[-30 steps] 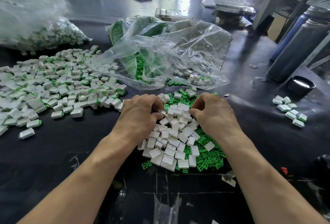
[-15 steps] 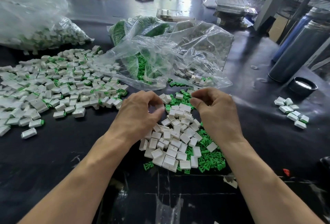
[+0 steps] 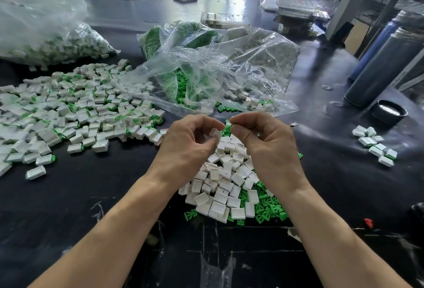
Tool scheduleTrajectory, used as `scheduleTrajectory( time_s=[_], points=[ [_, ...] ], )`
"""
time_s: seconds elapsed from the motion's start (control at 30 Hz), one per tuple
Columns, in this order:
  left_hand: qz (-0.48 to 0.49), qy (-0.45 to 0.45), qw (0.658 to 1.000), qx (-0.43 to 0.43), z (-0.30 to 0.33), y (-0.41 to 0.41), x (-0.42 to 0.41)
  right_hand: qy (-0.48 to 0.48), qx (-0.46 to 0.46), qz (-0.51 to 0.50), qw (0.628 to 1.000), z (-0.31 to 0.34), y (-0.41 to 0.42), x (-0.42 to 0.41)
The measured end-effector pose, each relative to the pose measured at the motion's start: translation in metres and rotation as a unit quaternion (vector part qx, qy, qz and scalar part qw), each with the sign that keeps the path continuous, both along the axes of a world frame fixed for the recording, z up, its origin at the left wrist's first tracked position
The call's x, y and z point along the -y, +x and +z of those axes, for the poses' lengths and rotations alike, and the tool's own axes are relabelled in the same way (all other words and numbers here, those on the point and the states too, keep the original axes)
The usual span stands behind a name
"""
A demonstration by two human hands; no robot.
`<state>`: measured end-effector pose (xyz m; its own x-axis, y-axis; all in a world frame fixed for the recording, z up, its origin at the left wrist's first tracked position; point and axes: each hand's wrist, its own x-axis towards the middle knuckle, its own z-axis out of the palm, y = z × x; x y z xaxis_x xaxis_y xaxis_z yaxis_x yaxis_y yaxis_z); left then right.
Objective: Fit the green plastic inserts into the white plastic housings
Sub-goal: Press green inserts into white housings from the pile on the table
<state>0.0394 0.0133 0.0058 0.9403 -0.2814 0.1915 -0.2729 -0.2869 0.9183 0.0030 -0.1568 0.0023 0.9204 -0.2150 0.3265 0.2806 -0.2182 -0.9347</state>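
A pile of white housings (image 3: pixel 226 180) lies on loose green inserts (image 3: pixel 268 207) on the black table, right in front of me. Both hands are raised just above the pile's far end, fingertips almost meeting. My left hand (image 3: pixel 188 147) pinches one white housing (image 3: pixel 215 132) between thumb and fingers. My right hand (image 3: pixel 266 145) has thumb and forefinger pinched together close to that housing. Green shows at its fingertips (image 3: pixel 227 128), so it seems to hold a green insert, mostly hidden.
A wide heap of housings with green inserts fitted (image 3: pixel 75 113) covers the left. Clear bags of green inserts and housings (image 3: pixel 213 74) lie beyond the hands, with another full bag (image 3: pixel 52 44) at far left. At right are a small cluster of housings (image 3: pixel 376 145), a black lid (image 3: pixel 389 111) and tall cylinders (image 3: pixel 385 65).
Both hands have lifted off the pile and come together, the left now with a white housing and the right with a small piece pinched.
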Motion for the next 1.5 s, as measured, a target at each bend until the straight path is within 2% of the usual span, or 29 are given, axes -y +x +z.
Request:
scheduleTrajectory(
  time_s=[0.33,0.43,0.8,1.1,1.37,1.5],
  points=[
    [-0.004,-0.071,0.997,-0.042,0.0003,-0.0028,0.0039,0.017,0.0,0.011,1.0,-0.0023,0.0015,-0.0002],
    [-0.014,-0.128,0.989,-0.078,0.0008,-0.0026,0.0032,0.025,0.001,0.015,1.0,-0.0025,0.0009,0.0],
    [-0.041,-0.059,0.997,-0.038,-0.0016,-0.0033,0.0014,0.029,0.001,0.024,0.999,0.0006,-0.0011,-0.001],
    [-0.024,-0.08,0.996,-0.036,-0.0039,-0.0015,0.0024,-0.036,-0.007,-0.002,0.999,0.0,-0.0026,-0.0003],
    [-0.037,-0.097,0.994,-0.045,-0.0051,-0.0025,0.0011,-0.001,-0.057,0.001,0.998,0.0027,-0.0036,-0.0007],
    [-0.021,-0.07,0.997,-0.02,-0.0068,-0.0037,0.0018,-0.053,-0.073,-0.019,0.996,0.0016,-0.0053,-0.0015]
  ],
)
